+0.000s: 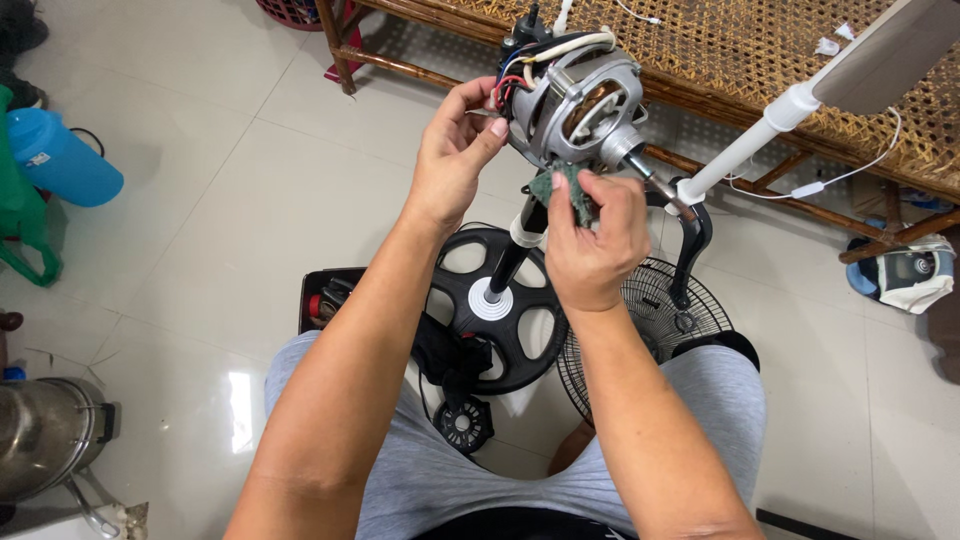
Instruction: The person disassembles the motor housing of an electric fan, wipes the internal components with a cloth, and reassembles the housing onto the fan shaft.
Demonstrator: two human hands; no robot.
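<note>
left hand [452,160]: i clamp the motor [575,100] rear, steadying it | right hand [592,240]: fingers pinch green pad [562,190] under housing, beside shaft [650,172] | base [500,305] below

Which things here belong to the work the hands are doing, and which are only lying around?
In the work:
- left hand holding the fan motor
- right hand pressing a green pad near the motor shaft
- fan stand base
- fan grille

Lying about:
- blue bottle
- steel pot
- rattan bench
- white pole
</note>
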